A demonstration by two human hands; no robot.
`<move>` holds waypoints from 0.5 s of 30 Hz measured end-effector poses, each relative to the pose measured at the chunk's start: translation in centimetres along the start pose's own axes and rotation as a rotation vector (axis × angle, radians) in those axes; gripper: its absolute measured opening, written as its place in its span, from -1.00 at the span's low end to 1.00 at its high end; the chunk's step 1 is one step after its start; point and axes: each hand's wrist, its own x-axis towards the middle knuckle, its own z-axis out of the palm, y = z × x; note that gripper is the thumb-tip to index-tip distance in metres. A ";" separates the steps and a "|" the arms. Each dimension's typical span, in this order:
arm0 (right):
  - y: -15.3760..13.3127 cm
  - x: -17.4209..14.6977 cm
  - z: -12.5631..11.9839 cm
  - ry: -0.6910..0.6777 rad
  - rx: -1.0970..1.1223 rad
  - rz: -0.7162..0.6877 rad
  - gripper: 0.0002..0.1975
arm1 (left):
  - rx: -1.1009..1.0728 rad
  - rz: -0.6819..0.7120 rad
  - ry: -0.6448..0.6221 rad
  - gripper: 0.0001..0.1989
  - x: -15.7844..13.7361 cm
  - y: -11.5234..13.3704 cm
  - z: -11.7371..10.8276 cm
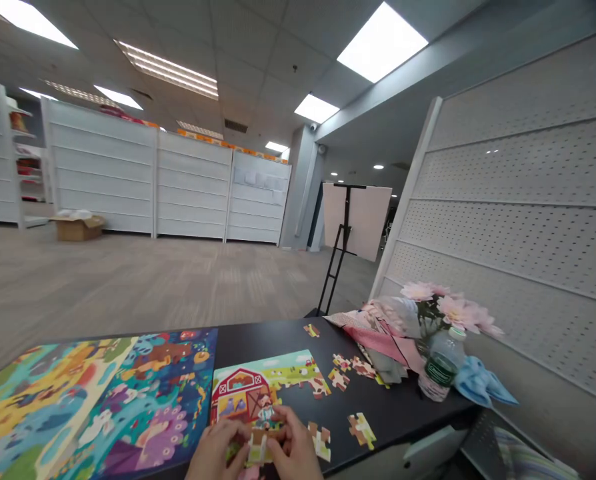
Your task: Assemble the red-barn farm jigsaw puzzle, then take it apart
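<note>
At the bottom of the head view my left hand (217,448) and my right hand (297,445) meet over a partly built farm puzzle (258,385) with a red barn, lying on a dark table (278,337). Both hands pinch a small puzzle piece (259,445) between their fingertips at the puzzle's near edge. Loose puzzle pieces (361,429) lie to the right of my right hand, and several more (345,372) lie beyond the puzzle's right side.
Two finished colourful puzzles (93,400) cover the table's left half. At the right stand a water bottle (441,370), pink flowers (445,310), folded cloths (378,333) and a blue cloth (481,383). A pegboard wall (518,220) rises at right; an easel (348,233) stands behind.
</note>
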 end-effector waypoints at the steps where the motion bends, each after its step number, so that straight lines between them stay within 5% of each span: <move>1: -0.1 -0.1 0.0 0.003 -0.008 -0.002 -0.52 | 0.000 -0.002 0.003 -0.94 0.0 0.0 0.0; 15: 0.5 -0.1 0.0 -0.009 -0.185 -0.070 -0.57 | -0.020 0.037 -0.006 -0.95 -0.1 -1.1 0.7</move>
